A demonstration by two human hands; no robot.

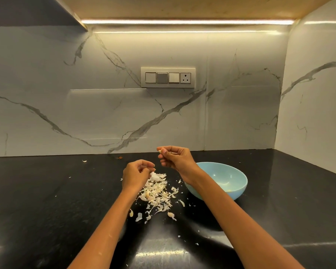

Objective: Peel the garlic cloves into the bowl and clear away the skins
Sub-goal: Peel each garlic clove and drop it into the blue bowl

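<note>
Head view: the right hand [176, 159] is raised above the back part of the black tabletop [47, 191], its grip narrow, thumb and fingertips pinching a small pale garlic clove [160, 151] at their left tip. The clove is too small to read its long axis or how much skin is left on it.

The left hand [136, 172] hangs lower and just to the left, fingers curled inward over the far end of the heap of skins [156, 191]; whether it pinches a scrap of skin I cannot tell.

The blue bowl [239, 178] sits on the tabletop to the right of the skins, partly behind the right forearm. A hint of yellow shows low inside it, too hidden to name.

The relation that matters: the bowl lies to the right of and below the held clove, on the right hand's own side, so that hand is the nearer one to drop it in. A few whole-looking cloves [171, 214] lie at the near edge of the heap, so peeling seems unfinished and the skins uncleared.
</note>
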